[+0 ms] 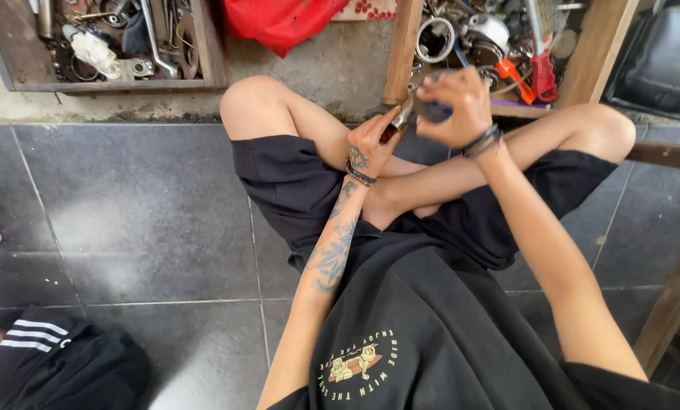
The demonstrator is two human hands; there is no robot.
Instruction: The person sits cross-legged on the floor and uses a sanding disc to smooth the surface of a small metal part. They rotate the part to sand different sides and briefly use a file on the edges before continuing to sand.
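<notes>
I sit cross-legged on dark floor tiles in black shorts and a black shirt. My left hand (372, 140) grips a pair of pliers (398, 121) with dark red handles, jaws pointing up and right. My right hand (455, 105) is closed around a small dark part (433, 112) that meets the plier jaws. Both hands hover above my crossed shins, just in front of a wooden tool tray (401, 53). What the small part is cannot be made out.
The wooden tray holds metal rings, a red-handled tool (541, 72) and several parts. A second wooden box (203, 45) of tools sits at top left. A red cloth (279, 23) lies between them. Another person's leg in black striped shorts (44, 349) is at bottom left.
</notes>
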